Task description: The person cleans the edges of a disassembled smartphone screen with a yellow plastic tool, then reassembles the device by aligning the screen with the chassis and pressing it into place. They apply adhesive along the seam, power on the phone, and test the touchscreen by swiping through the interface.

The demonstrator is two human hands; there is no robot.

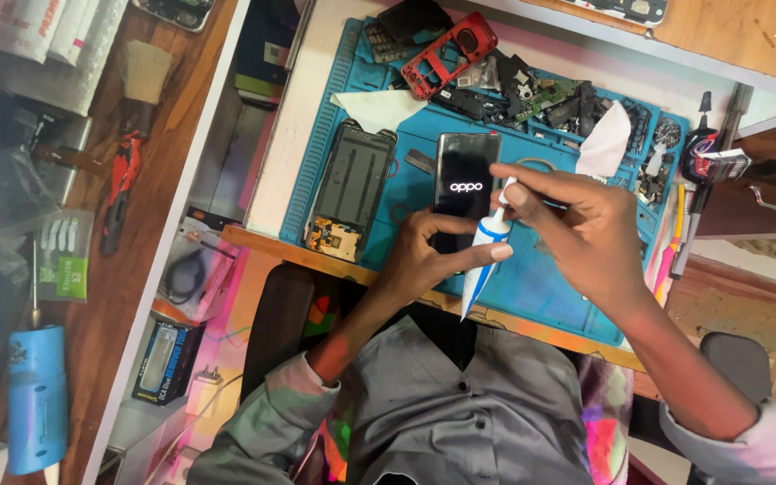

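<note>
Gripping the white-and-blue tube (482, 256) around its middle, the left hand (428, 256) keeps its long axis running near-to-far, nozzle over the lit smartphone (466, 180) on the blue mat (532, 278); the right hand (586, 229) pinches the tube's cap end, equally close.

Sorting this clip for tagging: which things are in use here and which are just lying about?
In use:
left hand holding the white and blue squeeze tube
right hand at the tube's cap
lit black smartphone
blue work mat

Lying about:
opened black phone body
red plastic phone frame
white tissue
red-handled tool
</note>
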